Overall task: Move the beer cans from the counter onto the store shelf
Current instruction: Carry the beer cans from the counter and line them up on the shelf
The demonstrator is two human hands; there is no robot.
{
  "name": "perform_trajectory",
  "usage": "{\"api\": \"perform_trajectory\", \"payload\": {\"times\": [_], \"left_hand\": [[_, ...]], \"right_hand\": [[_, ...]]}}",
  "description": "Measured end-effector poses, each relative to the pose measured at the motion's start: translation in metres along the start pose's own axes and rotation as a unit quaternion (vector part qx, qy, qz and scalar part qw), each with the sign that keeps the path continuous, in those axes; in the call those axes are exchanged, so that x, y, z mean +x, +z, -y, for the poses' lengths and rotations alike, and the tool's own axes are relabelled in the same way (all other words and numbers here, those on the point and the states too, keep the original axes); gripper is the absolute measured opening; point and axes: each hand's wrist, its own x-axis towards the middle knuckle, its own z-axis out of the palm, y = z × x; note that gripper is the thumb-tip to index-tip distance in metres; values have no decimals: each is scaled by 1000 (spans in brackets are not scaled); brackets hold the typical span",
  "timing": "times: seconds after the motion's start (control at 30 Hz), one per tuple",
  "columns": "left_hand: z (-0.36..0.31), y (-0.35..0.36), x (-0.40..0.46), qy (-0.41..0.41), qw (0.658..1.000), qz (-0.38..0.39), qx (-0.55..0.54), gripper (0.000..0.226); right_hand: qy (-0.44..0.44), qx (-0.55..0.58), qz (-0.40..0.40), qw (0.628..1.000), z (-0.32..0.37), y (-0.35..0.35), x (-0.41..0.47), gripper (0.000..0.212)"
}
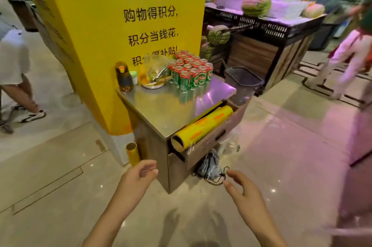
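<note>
Several green and red beer cans (190, 70) stand packed together in rows at the far end of a small steel-topped counter (161, 109), against a yellow pillar. My left hand (138, 176) hovers low in front of the counter's near corner, fingers loosely curled and holding nothing. My right hand (240, 186) is out to the right of that corner, fingers spread and empty. Both hands are well short of the cans. No store shelf for the cans shows clearly in view.
A dark bottle (123, 77), a metal dish with tongs (153, 83) and a plastic bag sit left of the cans. A yellow film roll (201, 129) lies in the open drawer. A mesh bin (242, 83), a watermelon display (256, 6) and passers-by surround the counter.
</note>
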Motion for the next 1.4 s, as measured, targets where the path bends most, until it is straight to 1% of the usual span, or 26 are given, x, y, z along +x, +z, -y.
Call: {"api": "perform_trajectory", "payload": {"times": [0.1,0.2,0.27,0.4,0.57,0.67,0.73,0.83,0.87,0.93,1.03,1.13,1.27,1.4], "left_hand": [[-7,8,53,-13,1000,-19,-5,20],[-19,26,116,-17,999,-46,-18,18],[-33,43,163,-14,998,-48,-31,18],[-69,90,250,-1,999,-28,-41,17],[-111,159,333,16,999,36,-32,17],[-131,190,372,25,998,46,-30,18],[-136,202,399,16,999,25,-32,18],[-132,208,434,-26,997,-36,-57,19],[-129,207,443,-49,995,-56,-60,19],[-123,205,458,-95,987,-101,-75,20],[-115,203,481,-135,975,-168,-62,21],[-106,209,508,-180,956,-225,-54,32],[-99,223,544,-231,929,-280,-73,49],[-96,225,572,-264,910,-316,-53,74]], "right_hand": [[-29,19,20,999,12,-9,67,26],[-72,7,38,997,27,-19,141,26],[-80,6,39,996,37,-29,190,28],[-80,-6,30,996,42,-55,277,31],[-50,-6,25,998,13,-88,364,24],[-47,-28,43,998,-3,-100,420,23],[-38,-32,75,996,-10,-102,462,23],[-38,-38,122,991,-13,-101,529,18],[-44,-45,136,989,-13,-98,552,19],[-55,-50,166,983,-6,-94,594,29],[-49,-26,223,973,4,-87,656,34],[-56,-26,254,965,6,-70,712,45],[-46,-20,265,963,8,-42,767,51],[-59,-7,281,958,3,-15,807,83]]}}
